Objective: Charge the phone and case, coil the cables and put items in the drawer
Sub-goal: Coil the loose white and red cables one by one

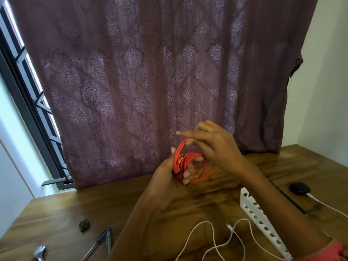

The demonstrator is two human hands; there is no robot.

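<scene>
A red cable (204, 172) is wound into several loops above the wooden table (62, 210). My left hand (169, 178) grips the bundle of loops from the left. My right hand (212, 144) pinches the topmost loop between thumb and fingers. A loose white cable (214, 240) lies on the table below my arms. A small black case (299, 188) sits at the right with a white cable (327, 204) plugged into it. A white power strip (263, 221) lies diagonally under my right forearm. No phone or drawer is in view.
A purple patterned curtain (150, 72) hangs behind the table, with a barred window (28, 87) at the left. Two pens (105, 240), a small dark lump (84, 225) and a metal object (39, 252) lie at the table's front left.
</scene>
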